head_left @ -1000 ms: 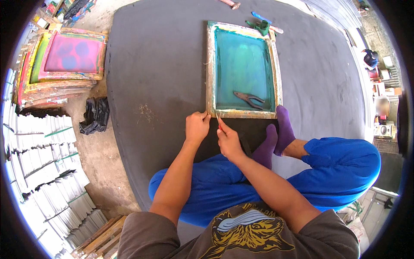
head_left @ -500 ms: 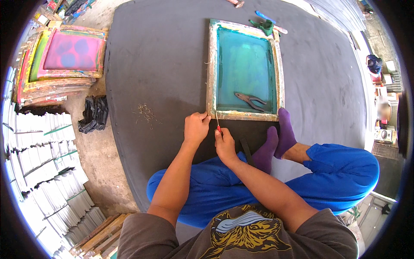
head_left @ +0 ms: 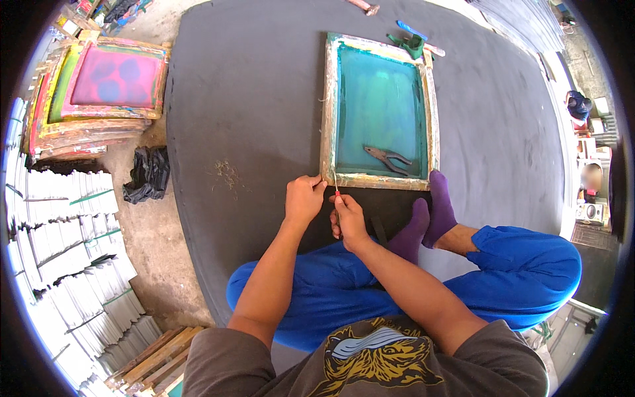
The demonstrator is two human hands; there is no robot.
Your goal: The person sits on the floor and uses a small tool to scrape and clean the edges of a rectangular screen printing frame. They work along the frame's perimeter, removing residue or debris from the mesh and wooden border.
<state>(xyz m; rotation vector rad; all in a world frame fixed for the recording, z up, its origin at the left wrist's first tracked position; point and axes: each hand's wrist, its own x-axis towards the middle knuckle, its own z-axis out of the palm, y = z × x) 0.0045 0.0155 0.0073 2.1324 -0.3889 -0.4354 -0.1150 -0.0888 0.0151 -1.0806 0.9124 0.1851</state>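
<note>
A wooden screen printing frame (head_left: 329,106) with teal mesh lies flat on the dark mat before me. My left hand (head_left: 304,200) grips its near left corner, fingers closed at the edge. In my right hand (head_left: 348,220) is a thin screwdriver (head_left: 337,192) with a red part by its shaft; the shaft points away from me onto the frame's near rail, beside that corner. Its tip is too small to make out exactly. Pliers (head_left: 389,159) with dark handles rest on the mesh near the right side. My feet in purple socks are by the frame's near right corner.
Small thin scraps (head_left: 226,173) lie on the mat at left. Beyond the frame's far right corner are a green cloth (head_left: 411,45) and a blue-handled tool (head_left: 411,30). A hammer (head_left: 364,7) lies at the far edge. Stacked screens (head_left: 119,79) and a black bag (head_left: 147,173) stand left.
My right hand has turned slightly around the screwdriver, and its lower fingers now show. The left hand keeps its place at the corner. The whole view has shifted a little.
</note>
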